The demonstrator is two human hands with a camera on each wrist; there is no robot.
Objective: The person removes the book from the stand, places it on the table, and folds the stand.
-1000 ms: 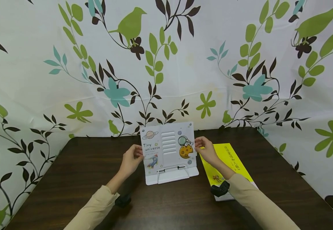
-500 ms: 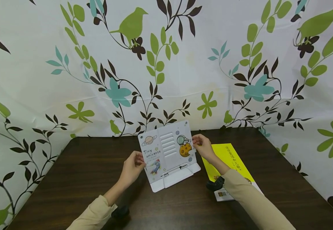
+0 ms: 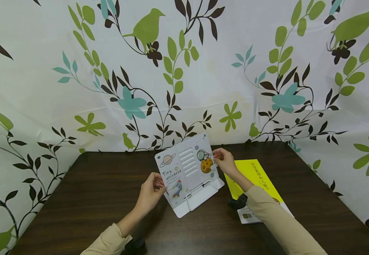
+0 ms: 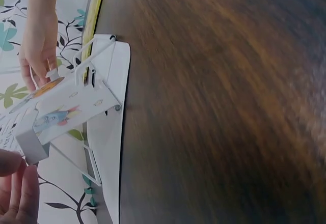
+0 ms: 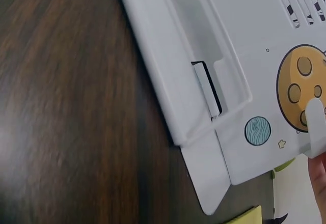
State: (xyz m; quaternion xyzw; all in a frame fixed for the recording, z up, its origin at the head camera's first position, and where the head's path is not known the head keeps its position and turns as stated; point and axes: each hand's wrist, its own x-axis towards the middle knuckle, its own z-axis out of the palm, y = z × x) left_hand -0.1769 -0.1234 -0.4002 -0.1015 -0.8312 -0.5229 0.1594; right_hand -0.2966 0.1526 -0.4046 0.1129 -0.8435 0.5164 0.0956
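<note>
A white metal book stand [image 3: 187, 173], printed "Tiny universe" with a rocket, a ringed planet and an astronaut, stands propped up and turned askew on the table. My left hand [image 3: 151, 191] pinches its left edge between thumb and fingers; the left wrist view shows those fingers [image 4: 24, 193] at the panel's side. At the opposite edge, my right hand [image 3: 226, 162] holds the panel near the astronaut picture. Only a bit of that hand [image 5: 318, 178] shows in the right wrist view. A wire page holder crosses the stand's lower ledge [image 5: 153, 56].
A yellow book [image 3: 256, 177] lies flat to the right of the stand, partly under my right forearm. The dark wooden table [image 3: 108, 184] ends at the back against a patterned cloth [image 3: 203, 71] with leaves and birds.
The book stand has turned counterclockwise on the table. Its left side has come nearer to me with my left hand. My right hand has shifted slightly left. The yellow book stays put.
</note>
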